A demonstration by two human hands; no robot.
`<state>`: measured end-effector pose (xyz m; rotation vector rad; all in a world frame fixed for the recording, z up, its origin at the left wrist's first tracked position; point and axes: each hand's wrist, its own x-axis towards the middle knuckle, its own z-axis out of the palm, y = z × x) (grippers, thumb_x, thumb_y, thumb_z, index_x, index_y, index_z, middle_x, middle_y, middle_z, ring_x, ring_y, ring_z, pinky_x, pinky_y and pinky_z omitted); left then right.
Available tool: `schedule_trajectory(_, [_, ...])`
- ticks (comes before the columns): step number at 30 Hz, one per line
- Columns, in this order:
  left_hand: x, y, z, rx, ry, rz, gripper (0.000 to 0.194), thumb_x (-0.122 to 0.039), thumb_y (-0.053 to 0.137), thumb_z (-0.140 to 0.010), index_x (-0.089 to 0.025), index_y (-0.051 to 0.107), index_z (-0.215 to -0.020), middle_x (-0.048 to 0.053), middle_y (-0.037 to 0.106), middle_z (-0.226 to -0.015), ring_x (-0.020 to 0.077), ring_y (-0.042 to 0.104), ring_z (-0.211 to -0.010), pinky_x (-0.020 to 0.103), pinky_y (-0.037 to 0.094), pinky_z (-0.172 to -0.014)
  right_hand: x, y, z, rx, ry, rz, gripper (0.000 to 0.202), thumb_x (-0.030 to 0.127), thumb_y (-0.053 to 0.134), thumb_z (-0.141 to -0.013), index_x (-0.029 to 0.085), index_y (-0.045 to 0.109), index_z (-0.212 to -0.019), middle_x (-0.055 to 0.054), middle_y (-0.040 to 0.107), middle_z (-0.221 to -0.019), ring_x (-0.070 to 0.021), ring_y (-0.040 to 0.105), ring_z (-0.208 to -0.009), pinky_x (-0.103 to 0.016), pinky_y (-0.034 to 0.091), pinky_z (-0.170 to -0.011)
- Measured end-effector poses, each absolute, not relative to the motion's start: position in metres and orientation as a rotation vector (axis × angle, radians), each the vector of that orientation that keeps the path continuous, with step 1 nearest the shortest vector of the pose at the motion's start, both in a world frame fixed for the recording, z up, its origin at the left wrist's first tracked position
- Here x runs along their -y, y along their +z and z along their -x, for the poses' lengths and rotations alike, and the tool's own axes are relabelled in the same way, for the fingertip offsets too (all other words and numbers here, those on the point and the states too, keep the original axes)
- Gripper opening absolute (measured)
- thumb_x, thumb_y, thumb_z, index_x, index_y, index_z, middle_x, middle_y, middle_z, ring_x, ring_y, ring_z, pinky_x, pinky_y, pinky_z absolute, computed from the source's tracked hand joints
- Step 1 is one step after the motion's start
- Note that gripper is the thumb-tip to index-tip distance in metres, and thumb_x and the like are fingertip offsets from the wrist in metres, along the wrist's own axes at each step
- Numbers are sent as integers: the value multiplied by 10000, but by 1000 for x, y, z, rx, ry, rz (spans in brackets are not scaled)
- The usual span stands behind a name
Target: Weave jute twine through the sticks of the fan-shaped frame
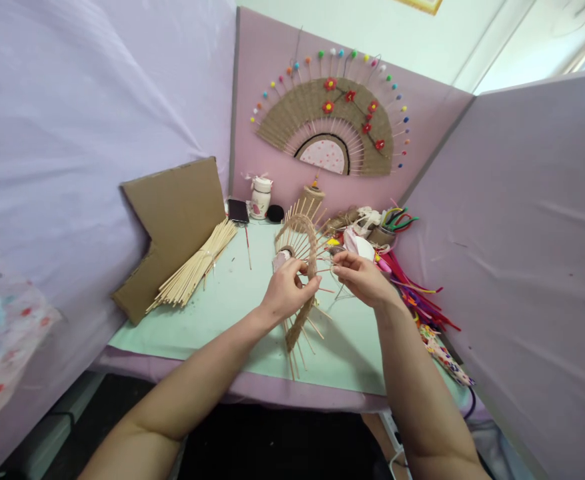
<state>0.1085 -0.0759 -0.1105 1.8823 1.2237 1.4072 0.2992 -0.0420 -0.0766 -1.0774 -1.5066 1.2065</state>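
Observation:
A fan-shaped frame of thin wooden sticks with a woven brown band (299,327) stands on edge over the table, its sticks pointing outward. My left hand (288,288) grips the band near its middle, thumb on the right side. Just right of the band, my right hand (357,275) has its thumb and fingertips pinched together at a thin strand by the stick ends. The strand is too fine to follow fully. A small pale piece (281,259) sits at the hub of the sticks, left of the band.
A stick bundle (197,267) leans on cut cardboard (177,213) at left. Behind stand a white jar (261,199), a phone (238,211) and a twine spool (313,195). Colourful pipe cleaners (422,297) lie right. A finished fan (332,120) hangs on the pink board (252,60).

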Motion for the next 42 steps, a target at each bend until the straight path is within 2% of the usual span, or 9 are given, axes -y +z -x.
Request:
schedule_trajectory(5, [76,-115,-112,-1191,1399,-1915,208,-377,613,-816,-189,528,-788,-9,569,-803,92,489,-565,261,430,-620,30,-100,-277,1235,1253,963,340,409,819,-578,195,576,-680,70,487,-611,-55,383,-509,-204,323,-486])
schedule_trajectory(10, [76,-123,-115,-1124,1434,-1971,192,-363,552,-876,-177,574,-919,28,595,-923,95,506,-596,254,457,-625,32,-103,-247,1037,1253,816,321,381,780,-638,221,511,-712,49,574,-669,-110,543,-617,-237,443,-559])
schedule_trajectory(13, [75,-126,-116,-1067,1472,-2007,215,-365,527,-903,-161,584,-946,49,589,-956,103,538,-637,247,473,-622,36,-103,-237,1002,1208,793,316,400,743,-674,228,484,-729,45,605,-661,-122,562,-603,-252,461,-576])
schedule_trajectory(20, [69,-127,-105,-1228,1651,-2076,206,-350,584,-892,-161,603,-973,41,600,-935,86,526,-598,250,481,-654,33,-107,-230,1051,1181,775,323,453,723,-697,226,494,-731,32,649,-696,-104,520,-554,-228,415,-519])
schedule_trajectory(24, [58,-115,-96,-1279,1715,-1950,235,-319,596,-879,-163,591,-1054,57,607,-1012,92,554,-640,247,489,-661,33,-103,-232,1094,1266,765,345,465,753,-685,225,507,-720,62,589,-621,-83,456,-488,-220,397,-494])
schedule_trajectory(27, [52,-102,-94,-1199,1686,-1874,184,-311,576,-891,-167,605,-1003,48,615,-1004,71,549,-606,225,482,-620,37,-96,-236,1123,1307,753,368,455,793,-652,219,518,-715,66,575,-607,-76,460,-487,-207,381,-485])
schedule_trajectory(33, [58,-91,-100,-1103,1550,-1521,255,-371,620,-863,-191,487,-986,17,622,-984,43,569,-476,184,435,-436,46,-92,-246,1204,1330,802,427,512,803,-634,218,504,-712,26,623,-661,-104,523,-532,-216,381,-482])
schedule_trajectory(37, [62,-95,-104,-1069,1442,-1432,383,-387,639,-848,-204,447,-1124,38,624,-1037,47,576,-431,184,422,-372,47,-95,-251,1240,1308,792,420,525,792,-645,219,511,-710,27,606,-672,-101,506,-529,-224,384,-488])
schedule_trajectory(42, [63,-94,-106,-975,1438,-1392,431,-362,656,-824,-226,388,-1132,-10,605,-954,51,576,-424,187,450,-382,41,-94,-259,1426,1000,844,292,466,730,-748,211,588,-741,18,593,-700,-106,501,-579,-244,411,-552])
